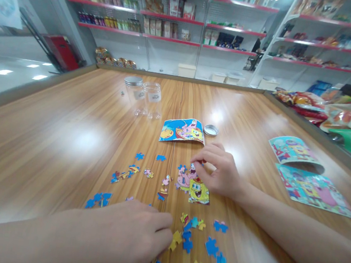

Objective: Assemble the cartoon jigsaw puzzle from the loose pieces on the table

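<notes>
My right hand (222,169) is closed in a pinch at the upper edge of a joined patch of jigsaw puzzle pieces (198,190), its thumb and forefinger on a piece there. The patch shows a yellow square cartoon face and a pink figure. Nearer to me, my left hand (140,234) is curled palm down over loose pieces; its fingertips are hidden. Around both hands lie loose puzzle pieces: blue ones (211,247), a yellow one (175,240) and a short joined strip (164,186). Just behind the patch stands a curled picture sheet (183,131) with the same characters.
Beyond the sheet are a silver lid (211,130), a lidded clear jar (135,96) and a lidless clear jar (152,101). Two more picture sheets (315,191) lie at right. Snack packets (312,108) line the right edge; stocked shelves (173,16) stand behind the wooden table (66,135).
</notes>
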Motion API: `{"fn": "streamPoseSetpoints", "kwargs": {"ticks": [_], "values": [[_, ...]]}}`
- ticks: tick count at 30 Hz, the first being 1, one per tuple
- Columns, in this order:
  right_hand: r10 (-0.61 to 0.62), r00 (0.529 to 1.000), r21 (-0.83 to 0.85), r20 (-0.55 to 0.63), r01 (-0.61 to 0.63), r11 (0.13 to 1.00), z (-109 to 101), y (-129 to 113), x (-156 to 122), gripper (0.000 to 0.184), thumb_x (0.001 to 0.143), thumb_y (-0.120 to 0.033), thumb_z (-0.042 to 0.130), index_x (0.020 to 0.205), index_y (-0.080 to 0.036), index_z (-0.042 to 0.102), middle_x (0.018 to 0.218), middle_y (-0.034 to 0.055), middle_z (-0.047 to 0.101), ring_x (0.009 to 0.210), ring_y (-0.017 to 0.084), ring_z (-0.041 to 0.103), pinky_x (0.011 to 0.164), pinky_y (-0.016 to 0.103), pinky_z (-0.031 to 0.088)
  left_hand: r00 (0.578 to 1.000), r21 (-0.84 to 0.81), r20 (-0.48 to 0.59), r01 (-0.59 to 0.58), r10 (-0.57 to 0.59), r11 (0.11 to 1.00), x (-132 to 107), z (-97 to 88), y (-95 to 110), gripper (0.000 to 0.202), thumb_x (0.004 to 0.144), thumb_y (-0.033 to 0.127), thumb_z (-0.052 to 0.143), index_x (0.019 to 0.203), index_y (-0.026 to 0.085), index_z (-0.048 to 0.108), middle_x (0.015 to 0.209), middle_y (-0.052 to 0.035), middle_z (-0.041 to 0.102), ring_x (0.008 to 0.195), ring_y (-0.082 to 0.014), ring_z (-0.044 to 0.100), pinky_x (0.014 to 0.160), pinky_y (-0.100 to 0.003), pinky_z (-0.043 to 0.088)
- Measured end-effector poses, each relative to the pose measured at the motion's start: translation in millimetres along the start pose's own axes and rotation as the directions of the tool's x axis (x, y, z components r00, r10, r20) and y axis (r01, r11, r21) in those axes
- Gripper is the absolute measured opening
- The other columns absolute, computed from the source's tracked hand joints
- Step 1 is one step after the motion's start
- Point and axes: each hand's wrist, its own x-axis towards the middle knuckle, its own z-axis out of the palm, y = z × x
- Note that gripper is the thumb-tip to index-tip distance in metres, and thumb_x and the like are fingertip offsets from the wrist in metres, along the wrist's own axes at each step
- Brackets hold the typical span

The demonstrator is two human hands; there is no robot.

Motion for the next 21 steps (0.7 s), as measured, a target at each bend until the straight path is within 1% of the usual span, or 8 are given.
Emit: {"fn": "streamPoseSetpoints", "kwargs": {"ticks": [3,6,8,10,13,16,19,21], "values": [[-0.005,1.000,0.001,-0.001,0.005,1.000,0,0,0,0.008,0.086,-0.014,0.061,0.087,-0.020,0.067,0.078,0.0003,0.068,0.077,0.017,0.063,0.083,0.037,0.042,0.999,-0.014,-0.008,-0.044,0.044,0.999,2,-3.5,-1,0.014,0.091,0.034,0.069,0.095,0.022,0.061,0.093,-0.0012,0.068,0.077,-0.0181,0.066,0.061,-0.033,0.044],[-0.015,1.000,0.004,-0.006,0.015,1.000,0,1,0,0.008,0.085,-0.014,0.062,0.086,-0.020,0.067,0.077,0.0001,0.068,0.076,0.016,0.063,0.081,0.036,0.042,0.999,-0.043,0.005,-0.040,0.040,0.998,6,-8.2,-1,0.014,0.089,0.031,0.071,0.094,0.021,0.062,0.093,-0.0009,0.067,0.077,-0.0175,0.066,0.061,-0.031,0.046],[-0.022,1.000,0.003,-0.013,0.022,1.000,0,1,0,0.008,0.085,-0.013,0.062,0.086,-0.020,0.067,0.077,-0.0001,0.068,0.076,0.016,0.063,0.081,0.036,0.041,0.999,-0.051,0.016,-0.033,0.034,0.998,8,-9.8,-2,0.011,0.088,0.026,0.070,0.093,0.021,0.062,0.094,-0.0001,0.066,0.078,-0.0175,0.066,0.063,-0.030,0.048],[-0.022,1.000,0.001,-0.015,0.022,1.000,0,1,0,0.008,0.084,-0.013,0.062,0.086,-0.020,0.067,0.077,-0.0002,0.068,0.076,0.016,0.063,0.081,0.036,0.041,0.999,-0.051,0.001,-0.041,0.041,0.998,10,-9.4,-5,0.006,0.089,0.019,0.065,0.093,0.021,0.061,0.094,0.0007,0.065,0.079,-0.0169,0.065,0.066,-0.029,0.049],[-0.019,1.000,0.002,-0.011,0.019,1.000,0,1,-1,0.007,0.085,-0.014,0.063,0.086,-0.020,0.066,0.078,-0.0004,0.068,0.076,0.016,0.063,0.081,0.036,0.041,0.996,-0.065,-0.058,-0.069,0.065,0.996,13,-6.8,-14,0.010,0.090,0.012,0.057,0.092,0.021,0.058,0.090,0.0011,0.064,0.078,-0.0156,0.063,0.067,-0.028,0.049],[-0.016,1.000,0.004,-0.009,0.016,1.000,0,1,-1,0.007,0.085,-0.014,0.063,0.086,-0.020,0.066,0.079,-0.0005,0.068,0.077,0.016,0.063,0.081,0.036,0.041,0.987,-0.080,-0.149,-0.077,0.064,0.994,14,-5.0,-23,0.009,0.089,0.012,0.055,0.091,0.021,0.056,0.089,0.0003,0.063,0.076,-0.0152,0.060,0.065,-0.028,0.047],[-0.018,1.000,-0.002,-0.009,0.018,1.000,0,1,-1,0.007,0.085,-0.014,0.063,0.086,-0.020,0.066,0.078,-0.0004,0.068,0.076,0.016,0.063,0.080,0.036,0.041,0.968,-0.106,-0.248,-0.061,0.034,0.993,15,-3.8,-30,0.010,0.088,0.015,0.056,0.097,0.021,0.055,0.094,-0.0009,0.062,0.079,-0.0157,0.059,0.068,-0.030,0.047],[-0.024,1.000,-0.005,-0.015,0.024,1.000,0,0,0,0.007,0.085,-0.014,0.063,0.085,-0.020,0.066,0.077,-0.0004,0.068,0.075,0.016,0.063,0.079,0.036,0.040,0.966,-0.120,-0.260,-0.047,0.014,0.992,16,-2.1,-33,0.016,0.089,0.020,0.059,0.105,0.021,0.055,0.100,-0.0019,0.062,0.084,-0.0172,0.060,0.071,-0.031,0.048]]}}
